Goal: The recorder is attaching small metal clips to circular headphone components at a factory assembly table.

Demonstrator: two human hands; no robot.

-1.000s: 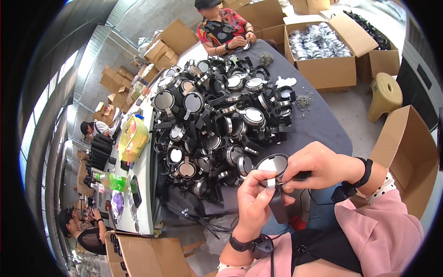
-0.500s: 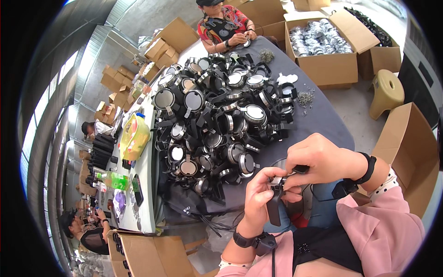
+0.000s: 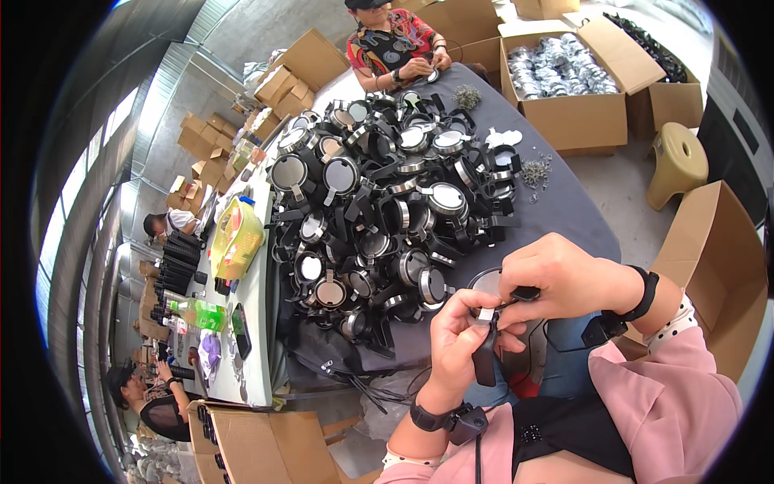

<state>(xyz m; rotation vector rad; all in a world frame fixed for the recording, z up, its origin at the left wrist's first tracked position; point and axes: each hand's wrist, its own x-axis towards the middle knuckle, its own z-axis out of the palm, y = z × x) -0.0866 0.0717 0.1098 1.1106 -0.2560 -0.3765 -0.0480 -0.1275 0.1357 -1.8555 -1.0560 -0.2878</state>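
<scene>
Both of my hands work on one lid [image 3: 486,281], a round metal disc with a black handle [image 3: 484,365] hanging below it. My left hand [image 3: 453,343] is closed around the handle's top, where a small shiny metal piece [image 3: 485,315] shows. Beside it, my right hand [image 3: 548,274] pinches at the same joint with bent fingers. A short black part [image 3: 526,293] sticks out under the right fingers; its kind cannot be made out. Left of my hands, a big heap of similar lids [image 3: 329,290] with metal rims and black handles covers much of the table.
Small metal parts lie on the grey tablecloth [image 3: 556,214] in two piles [image 3: 535,172]. Across the table a co-worker [image 3: 395,48] handles a similar piece. Cardboard boxes [image 3: 568,125] and a tan stool [image 3: 677,165] stand at right. A yellow basket [image 3: 235,238] sits on the left table.
The lid in my hands has tipped, so more of its round disc shows above my left fingers. My hands stay in nearly the same place.
</scene>
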